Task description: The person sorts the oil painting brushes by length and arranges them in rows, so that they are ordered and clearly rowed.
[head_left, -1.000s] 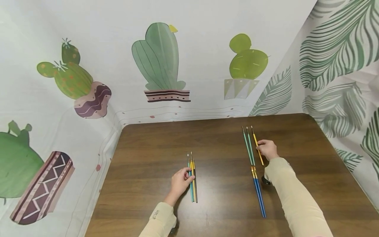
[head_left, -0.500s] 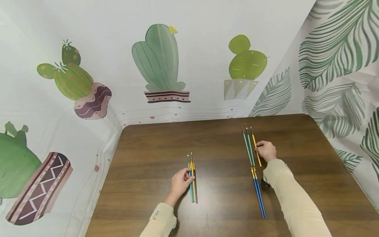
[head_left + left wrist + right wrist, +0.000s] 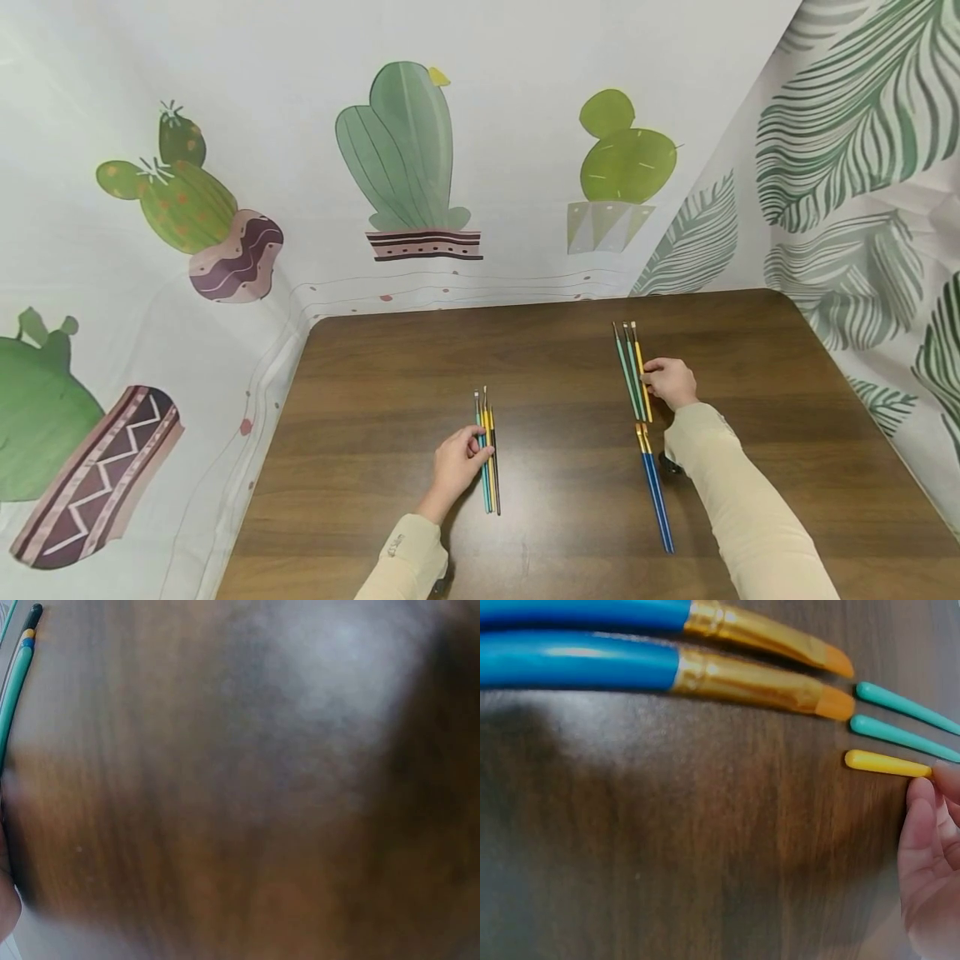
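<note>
In the head view my right hand (image 3: 672, 382) pinches a yellow paintbrush (image 3: 638, 354) near the lower part of its handle. The brush lies alongside two teal paintbrushes (image 3: 626, 371), bristles toward the far edge. The right wrist view shows the thumb and fingers on the yellow handle (image 3: 881, 762), its rounded end sticking out. My left hand (image 3: 456, 460) holds a small bunch of paintbrushes near the middle of the table: teal (image 3: 484, 483), yellow (image 3: 491, 487) and black (image 3: 497, 487). Only a sliver of the left hand (image 3: 7, 900) shows in its wrist view, beside a teal handle (image 3: 16, 690).
Two larger blue paintbrushes (image 3: 657, 500) with gold ferrules lie just below the teal ones, their orange bristles close to the teal handle ends. Brown wood-grain table (image 3: 360, 375) lies under everything. A cloth printed with cacti and leaves (image 3: 517, 150) hangs behind its far edge.
My right hand has slid left with the yellow paintbrush, which now lies close against the teal pair. The left hand and its brushes have stayed put.
</note>
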`<action>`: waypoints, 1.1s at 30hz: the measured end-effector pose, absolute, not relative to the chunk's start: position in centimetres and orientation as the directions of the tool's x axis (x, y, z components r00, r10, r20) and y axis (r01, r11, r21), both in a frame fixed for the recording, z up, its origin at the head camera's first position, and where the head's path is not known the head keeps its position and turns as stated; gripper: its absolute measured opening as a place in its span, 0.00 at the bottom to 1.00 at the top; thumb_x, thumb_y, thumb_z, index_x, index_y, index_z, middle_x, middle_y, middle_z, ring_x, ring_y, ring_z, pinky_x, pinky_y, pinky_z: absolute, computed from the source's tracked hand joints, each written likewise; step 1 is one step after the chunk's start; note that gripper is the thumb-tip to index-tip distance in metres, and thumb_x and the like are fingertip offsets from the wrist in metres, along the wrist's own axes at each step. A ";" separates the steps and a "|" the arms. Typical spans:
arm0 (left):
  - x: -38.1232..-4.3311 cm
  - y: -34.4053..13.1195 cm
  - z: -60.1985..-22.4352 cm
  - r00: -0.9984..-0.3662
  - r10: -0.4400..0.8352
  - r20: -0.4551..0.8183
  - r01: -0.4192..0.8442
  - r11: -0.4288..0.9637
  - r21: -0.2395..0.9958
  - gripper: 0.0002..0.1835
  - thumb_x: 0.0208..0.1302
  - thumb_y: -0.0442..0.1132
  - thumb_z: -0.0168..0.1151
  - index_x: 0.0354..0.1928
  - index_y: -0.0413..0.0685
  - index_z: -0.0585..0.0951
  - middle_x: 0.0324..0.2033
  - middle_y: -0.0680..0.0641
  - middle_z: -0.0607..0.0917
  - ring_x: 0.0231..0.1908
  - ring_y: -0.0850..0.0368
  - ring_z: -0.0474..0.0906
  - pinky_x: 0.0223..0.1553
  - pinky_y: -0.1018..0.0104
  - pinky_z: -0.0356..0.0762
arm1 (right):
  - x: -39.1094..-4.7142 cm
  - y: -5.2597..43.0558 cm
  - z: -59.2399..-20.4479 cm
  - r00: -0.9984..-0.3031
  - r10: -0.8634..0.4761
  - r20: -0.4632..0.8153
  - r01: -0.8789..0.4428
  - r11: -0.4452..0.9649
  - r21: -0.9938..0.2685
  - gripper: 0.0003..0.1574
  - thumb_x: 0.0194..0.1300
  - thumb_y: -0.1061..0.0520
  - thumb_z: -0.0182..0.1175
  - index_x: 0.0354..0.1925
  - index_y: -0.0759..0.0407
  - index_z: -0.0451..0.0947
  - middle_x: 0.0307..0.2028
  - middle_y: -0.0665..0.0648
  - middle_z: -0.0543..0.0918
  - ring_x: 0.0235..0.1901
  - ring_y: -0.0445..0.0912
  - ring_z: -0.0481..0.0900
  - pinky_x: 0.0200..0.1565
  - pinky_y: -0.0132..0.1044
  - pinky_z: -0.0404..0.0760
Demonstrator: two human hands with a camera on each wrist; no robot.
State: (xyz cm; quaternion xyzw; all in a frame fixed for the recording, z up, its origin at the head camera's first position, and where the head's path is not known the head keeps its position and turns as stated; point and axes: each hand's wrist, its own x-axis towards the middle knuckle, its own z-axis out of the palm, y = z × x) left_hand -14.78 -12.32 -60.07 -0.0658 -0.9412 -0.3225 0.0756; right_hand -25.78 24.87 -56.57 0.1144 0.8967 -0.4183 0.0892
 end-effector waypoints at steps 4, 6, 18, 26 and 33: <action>-14.7 -12.3 -60.1 -0.978 0.078 0.192 0.180 0.777 0.603 0.14 0.48 0.45 0.66 0.37 0.52 0.79 0.18 0.60 0.72 0.19 0.71 0.64 0.23 0.76 0.61 | -25.8 24.7 -56.4 -0.958 0.133 -0.253 0.278 0.632 -0.723 0.16 0.58 0.58 0.54 0.42 0.68 0.75 0.29 0.62 0.81 0.21 0.41 0.76 0.26 0.33 0.72; -14.8 -12.3 -60.1 -0.977 0.081 0.196 0.185 0.776 0.603 0.14 0.48 0.45 0.66 0.37 0.51 0.79 0.18 0.60 0.72 0.19 0.71 0.64 0.23 0.77 0.61 | -25.7 24.7 -56.3 -0.959 0.133 -0.252 0.277 0.645 -0.712 0.16 0.59 0.58 0.54 0.43 0.67 0.75 0.31 0.62 0.81 0.21 0.41 0.76 0.28 0.34 0.71; -14.7 -12.4 -60.1 -0.977 0.075 0.199 0.182 0.777 0.602 0.14 0.48 0.45 0.66 0.37 0.51 0.79 0.18 0.60 0.72 0.19 0.71 0.63 0.23 0.77 0.59 | -25.8 24.8 -56.7 -0.960 0.121 -0.252 0.267 0.664 -0.698 0.16 0.59 0.56 0.53 0.42 0.65 0.75 0.30 0.61 0.81 0.23 0.43 0.77 0.29 0.36 0.66; -14.7 -12.4 -60.2 -0.980 0.072 0.184 0.170 0.782 0.599 0.13 0.48 0.45 0.66 0.37 0.51 0.79 0.18 0.60 0.72 0.19 0.70 0.64 0.23 0.77 0.60 | -26.0 24.6 -57.1 -0.964 0.099 -0.245 0.246 0.674 -0.696 0.16 0.58 0.55 0.54 0.41 0.65 0.76 0.26 0.57 0.81 0.20 0.41 0.76 0.26 0.34 0.67; -14.8 -12.4 -60.2 -0.981 0.074 0.181 0.169 0.786 0.595 0.14 0.48 0.45 0.66 0.37 0.52 0.79 0.18 0.60 0.72 0.19 0.71 0.64 0.23 0.77 0.59 | -26.1 24.2 -57.0 -0.958 0.104 -0.267 0.267 0.661 -0.701 0.15 0.59 0.56 0.53 0.42 0.65 0.75 0.30 0.60 0.81 0.22 0.42 0.76 0.26 0.34 0.69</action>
